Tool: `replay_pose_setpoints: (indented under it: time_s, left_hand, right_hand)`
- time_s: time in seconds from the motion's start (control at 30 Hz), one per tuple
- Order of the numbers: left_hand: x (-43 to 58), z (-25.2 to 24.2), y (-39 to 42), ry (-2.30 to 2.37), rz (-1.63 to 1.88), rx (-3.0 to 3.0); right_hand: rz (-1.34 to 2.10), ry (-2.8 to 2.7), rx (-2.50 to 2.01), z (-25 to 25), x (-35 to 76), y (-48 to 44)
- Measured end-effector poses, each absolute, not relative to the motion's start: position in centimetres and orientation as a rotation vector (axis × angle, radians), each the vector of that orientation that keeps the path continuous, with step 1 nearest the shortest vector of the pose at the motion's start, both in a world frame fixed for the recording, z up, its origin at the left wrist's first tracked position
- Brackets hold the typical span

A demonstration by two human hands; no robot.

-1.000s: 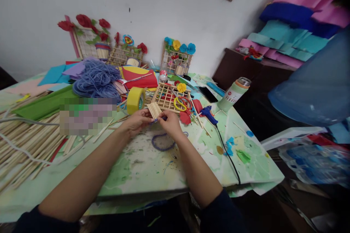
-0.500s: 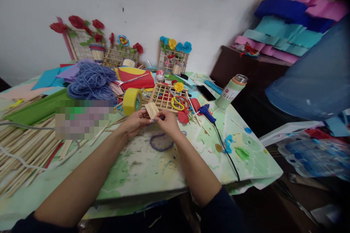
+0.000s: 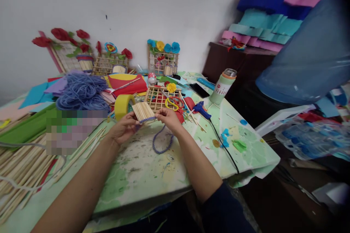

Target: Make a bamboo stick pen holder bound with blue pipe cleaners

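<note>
A small flat panel of wooden sticks (image 3: 143,111) is held tilted above the table, with blue-purple cord lying along its lower edge. My left hand (image 3: 124,126) grips the panel's left side between thumb and fingers. At the lower right corner, my right hand (image 3: 170,119) is closed in a pinch where the cord meets the panel; the exact grip is partly hidden. A loop of the cord (image 3: 163,150) hangs down onto the tabletop below my right hand. Just behind the panel stands a roll of yellow tape (image 3: 121,107).
Behind my hands lie a stick lattice (image 3: 155,96) and yellow-handled scissors (image 3: 171,104). A blue glue gun (image 3: 201,109), phone (image 3: 199,90) and green bottle (image 3: 222,86) are to the right. Blue yarn (image 3: 80,91) and many loose sticks (image 3: 24,171) cover the left.
The panel has turned so its broad face and corded lower edge show more. My hands are slightly farther apart, and the cord loop has shifted. The whole view has swung a little right.
</note>
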State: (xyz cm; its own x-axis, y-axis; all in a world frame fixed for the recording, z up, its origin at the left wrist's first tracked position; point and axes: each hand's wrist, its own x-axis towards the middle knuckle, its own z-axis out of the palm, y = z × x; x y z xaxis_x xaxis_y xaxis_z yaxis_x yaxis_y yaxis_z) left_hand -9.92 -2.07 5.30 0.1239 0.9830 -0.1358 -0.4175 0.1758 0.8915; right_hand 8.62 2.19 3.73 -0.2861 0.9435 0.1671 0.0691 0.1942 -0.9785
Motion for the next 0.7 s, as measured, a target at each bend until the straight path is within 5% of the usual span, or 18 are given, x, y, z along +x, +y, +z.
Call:
replay_pose_setpoints:
  time_s: [0.7]
  left_hand:
    - [-11.0, 4.4, -2.5, 0.662, 1.296, 0.86]
  right_hand:
    - [1.713, -1.491, -0.665, 4.0, 8.4, 1.3]
